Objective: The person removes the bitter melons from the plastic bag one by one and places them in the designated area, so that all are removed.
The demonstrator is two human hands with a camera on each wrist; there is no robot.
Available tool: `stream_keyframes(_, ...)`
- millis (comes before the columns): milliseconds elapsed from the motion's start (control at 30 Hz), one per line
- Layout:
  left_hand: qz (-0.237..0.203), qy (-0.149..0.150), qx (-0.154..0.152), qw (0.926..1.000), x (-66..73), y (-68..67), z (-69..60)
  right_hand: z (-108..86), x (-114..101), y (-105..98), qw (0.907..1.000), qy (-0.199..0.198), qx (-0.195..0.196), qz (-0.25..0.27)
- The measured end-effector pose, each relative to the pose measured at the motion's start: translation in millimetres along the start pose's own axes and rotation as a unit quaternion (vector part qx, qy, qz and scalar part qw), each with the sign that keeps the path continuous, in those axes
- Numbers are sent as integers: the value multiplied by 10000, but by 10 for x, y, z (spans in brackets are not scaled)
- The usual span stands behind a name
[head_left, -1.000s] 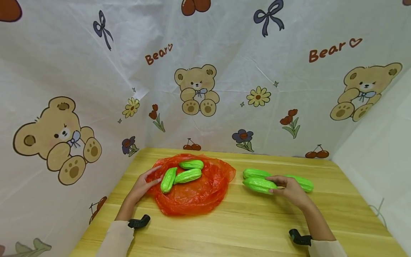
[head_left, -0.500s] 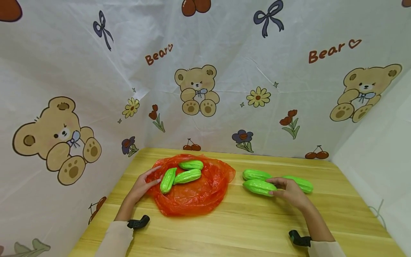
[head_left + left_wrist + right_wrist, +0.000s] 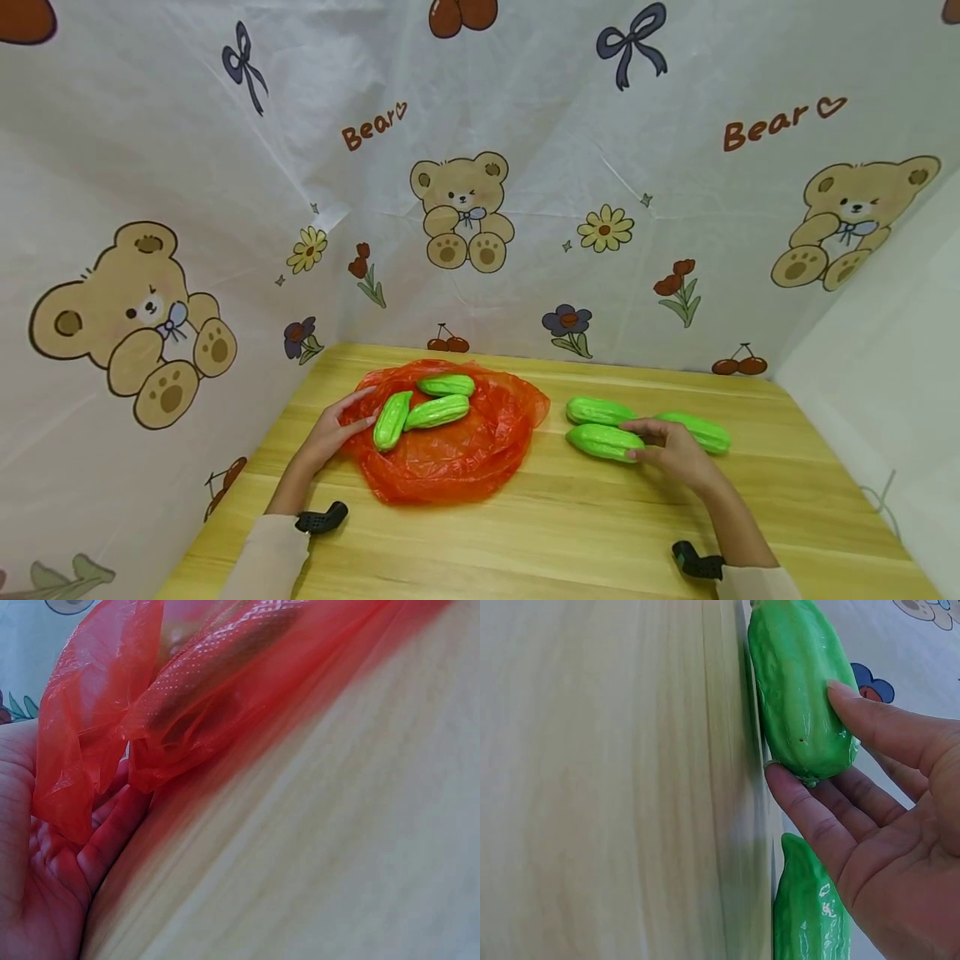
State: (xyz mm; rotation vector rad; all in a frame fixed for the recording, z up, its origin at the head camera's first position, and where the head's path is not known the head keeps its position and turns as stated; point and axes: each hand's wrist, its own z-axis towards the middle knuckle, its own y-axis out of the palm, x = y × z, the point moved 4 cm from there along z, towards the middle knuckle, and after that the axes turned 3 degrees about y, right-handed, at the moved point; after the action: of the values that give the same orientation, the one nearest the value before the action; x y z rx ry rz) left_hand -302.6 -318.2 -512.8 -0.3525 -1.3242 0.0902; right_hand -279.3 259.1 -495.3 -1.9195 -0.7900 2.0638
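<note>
In the head view my left hand [image 3: 324, 435] touches the left edge of the crumpled red plastic bag [image 3: 442, 467], thumb and fingers spread. The left wrist view has the red bag [image 3: 97, 712] lying over the fingers of the left hand [image 3: 56, 877]. Several green gourds lie on the bag, one of them a gourd [image 3: 441, 411] in its middle. At the right, my right hand [image 3: 678, 454] holds the near end of a green gourd [image 3: 602, 442]. In the right wrist view, the thumb of the right hand [image 3: 885, 817] lies on that gourd [image 3: 802, 690], fingertips at its end.
Behind the held gourd lies another gourd [image 3: 598, 410], and a further one [image 3: 701, 432] lies behind the right hand. The wooden table [image 3: 480, 550] is bounded by a printed cloth backdrop [image 3: 525, 167]. A thin cord [image 3: 885, 500] hangs at the right.
My right hand and the held gourd have shifted slightly toward the front of the table, widening the space to the gourd behind. The left hand and bag look unchanged.
</note>
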Motion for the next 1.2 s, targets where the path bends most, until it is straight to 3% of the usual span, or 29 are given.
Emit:
stream_keyframes(500, 22, 86, -16, 10000, 22, -7, -5, -1, 23, 17, 9997, 5, 12, -227)
stream_keyframes(833, 88, 73, 57, 9999, -286, -38, 74, 18, 44, -9, 9990, -48, 79, -440)
stream_keyframes(1200, 89, 64, 7, 9999, -321, -63, 81, -23, -21, -80, 9988, -343, 40, -361)
